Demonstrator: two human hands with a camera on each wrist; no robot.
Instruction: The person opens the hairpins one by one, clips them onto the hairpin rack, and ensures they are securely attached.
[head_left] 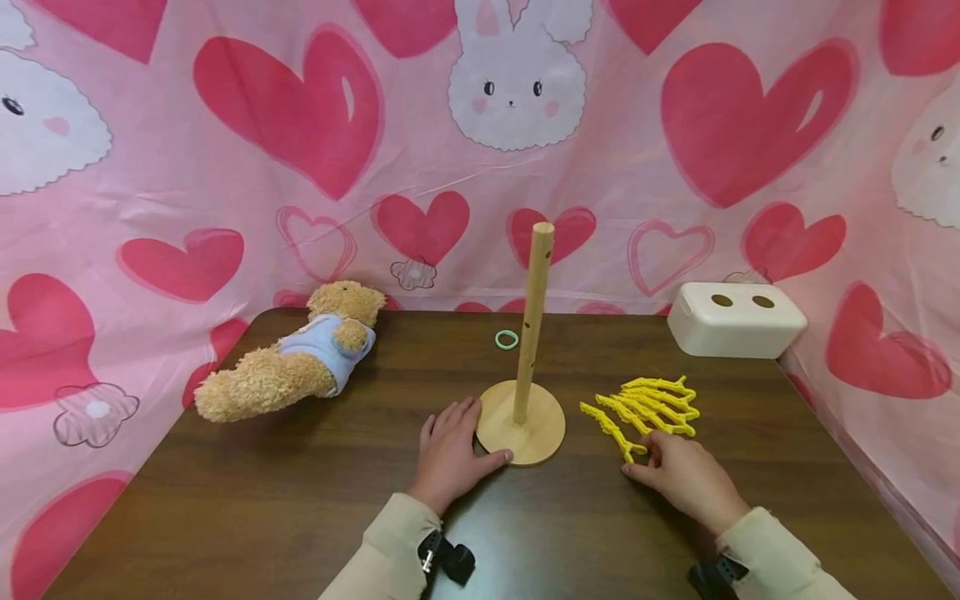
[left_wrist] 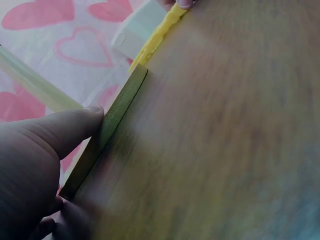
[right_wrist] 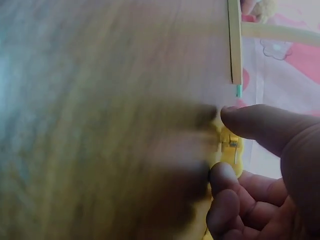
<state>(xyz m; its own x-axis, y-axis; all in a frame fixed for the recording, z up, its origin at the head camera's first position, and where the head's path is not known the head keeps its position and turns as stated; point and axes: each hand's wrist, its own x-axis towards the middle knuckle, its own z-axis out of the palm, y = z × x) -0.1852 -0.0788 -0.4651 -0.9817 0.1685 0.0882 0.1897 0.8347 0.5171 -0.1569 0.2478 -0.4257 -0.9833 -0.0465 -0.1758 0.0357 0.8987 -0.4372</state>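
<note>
A: Where's the left hand?
B: Just left of the lower middle in the head view, at the near-left edge of the wooden stand. It's spread, thumb and fingers set against the rim of the round base. The left wrist view shows the thumb touching that rim too.

A: And the stand itself?
B: Middle of the frame, upright, its base flat on the dark brown table.

A: What about the right hand?
B: Lower right of centre, thumb and forefinger either side of the near end of a yellow piece. I can't tell whether they pinch it. In the right wrist view the other fingers are bent.

A: Are there more of those yellow pieces?
B: Yes, several, fanned out right of centre, between the stand and the right edge of the frame.

A: Anything behind them?
B: A white box with two dark holes on top, farther right. A small green ring lies behind the base, just left of the post. The teddy bear in a pale blue top lies left of centre, near the pink cloth printed with hearts and rabbits.
</note>
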